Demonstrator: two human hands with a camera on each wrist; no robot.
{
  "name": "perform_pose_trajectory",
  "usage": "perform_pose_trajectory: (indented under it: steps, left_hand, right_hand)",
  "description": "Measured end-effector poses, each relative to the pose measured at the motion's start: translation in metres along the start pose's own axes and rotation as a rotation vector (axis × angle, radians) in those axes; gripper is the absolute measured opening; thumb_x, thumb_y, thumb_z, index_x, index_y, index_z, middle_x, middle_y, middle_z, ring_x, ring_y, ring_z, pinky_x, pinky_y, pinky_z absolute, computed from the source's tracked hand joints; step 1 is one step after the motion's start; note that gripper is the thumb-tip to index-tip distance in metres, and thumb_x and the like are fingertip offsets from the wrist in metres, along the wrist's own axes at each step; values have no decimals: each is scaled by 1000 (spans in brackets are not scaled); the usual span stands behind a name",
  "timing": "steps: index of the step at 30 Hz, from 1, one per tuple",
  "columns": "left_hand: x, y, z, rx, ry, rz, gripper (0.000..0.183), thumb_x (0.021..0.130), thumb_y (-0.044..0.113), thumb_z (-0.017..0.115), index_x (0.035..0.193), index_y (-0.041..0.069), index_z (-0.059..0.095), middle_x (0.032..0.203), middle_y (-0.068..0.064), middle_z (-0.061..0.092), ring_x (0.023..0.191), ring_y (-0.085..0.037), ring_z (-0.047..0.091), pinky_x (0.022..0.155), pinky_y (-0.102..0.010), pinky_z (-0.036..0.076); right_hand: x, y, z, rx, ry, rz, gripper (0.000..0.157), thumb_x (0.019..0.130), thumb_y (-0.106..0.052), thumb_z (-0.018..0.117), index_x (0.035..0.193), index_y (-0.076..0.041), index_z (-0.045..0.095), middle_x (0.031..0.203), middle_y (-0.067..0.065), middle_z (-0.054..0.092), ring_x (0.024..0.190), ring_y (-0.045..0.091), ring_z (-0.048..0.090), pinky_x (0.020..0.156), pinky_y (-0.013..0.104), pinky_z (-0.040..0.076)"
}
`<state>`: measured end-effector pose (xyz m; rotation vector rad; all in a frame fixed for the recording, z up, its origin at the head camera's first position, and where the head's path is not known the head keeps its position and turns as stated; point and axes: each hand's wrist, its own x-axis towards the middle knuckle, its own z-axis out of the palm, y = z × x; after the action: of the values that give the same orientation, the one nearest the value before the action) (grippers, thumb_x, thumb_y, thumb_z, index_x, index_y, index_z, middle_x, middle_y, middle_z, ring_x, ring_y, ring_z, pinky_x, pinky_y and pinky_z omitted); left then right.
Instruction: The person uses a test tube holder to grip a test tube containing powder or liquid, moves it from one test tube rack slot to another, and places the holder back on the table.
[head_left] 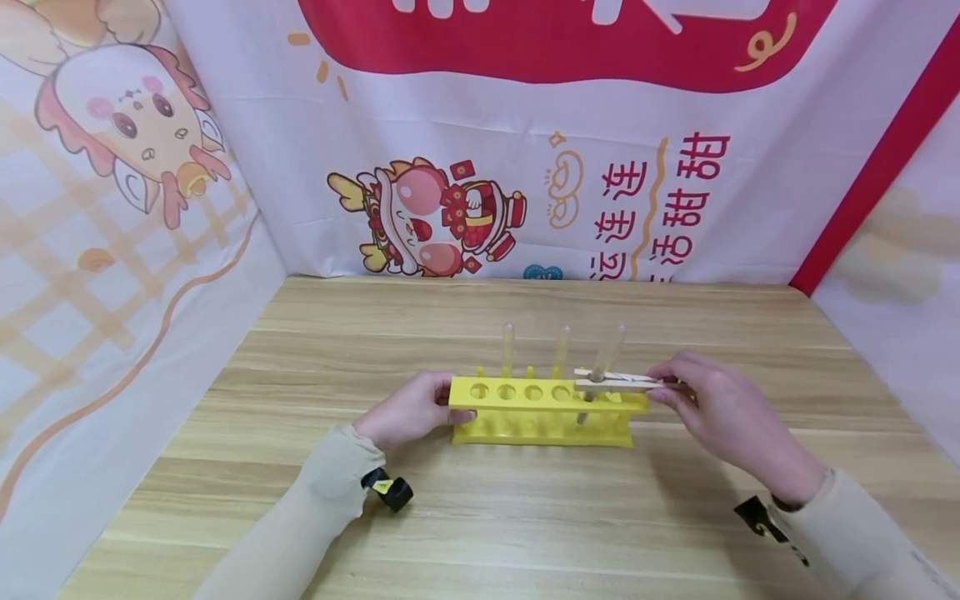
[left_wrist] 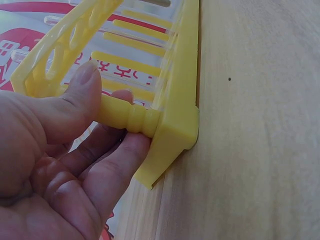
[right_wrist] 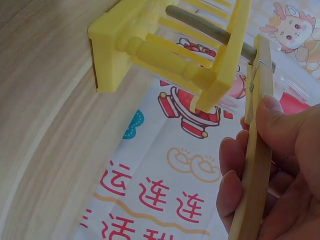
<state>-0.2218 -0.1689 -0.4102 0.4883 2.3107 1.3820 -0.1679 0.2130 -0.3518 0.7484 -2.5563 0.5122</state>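
Observation:
A yellow test tube rack [head_left: 525, 403] stands on the table. My left hand [head_left: 408, 410] grips its left end post, the thumb and fingers around it in the left wrist view. With my right hand [head_left: 720, 406] I hold a wooden test tube clamp [right_wrist: 257, 145] by its handle. The clamp's jaws are around a test tube [right_wrist: 200, 24] with grey-brown contents in its lower part. This tube passes down through a hole near the rack's right end, its bottom short of the base in the right wrist view, and it leans slightly.
Two clear tubes, one left [head_left: 508, 342] and one further right [head_left: 562, 343], stand upside down on pegs behind the rack's holes. A wood-grain table [head_left: 480, 517] carries the rack. Printed cloth [head_left: 570, 108] hangs behind it and along the sides.

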Motion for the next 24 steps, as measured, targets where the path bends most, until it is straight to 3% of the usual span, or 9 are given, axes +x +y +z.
perform_pose_trajectory:
  steps: [11, 24]
  left_hand:
    - [0, -1, 0, 13, 4, 9, 33, 90, 10, 72, 122, 16, 67, 120, 2, 67, 109, -15, 62, 100, -41, 47]
    - [-1, -1, 0, -2, 8, 0, 31, 91, 9, 72, 122, 15, 67, 119, 1, 68, 108, -15, 62, 99, -40, 48]
  right_hand:
    - [8, -2, -14, -8, 54, -91, 21, 76, -3, 83, 92, -8, 71, 81, -5, 63, 65, 5, 54, 56, 32, 51]
    - [19, -8, -39, -55, 78, -124, 24, 73, -3, 85, 92, -8, 71, 79, -5, 64, 63, 6, 52, 54, 31, 50]
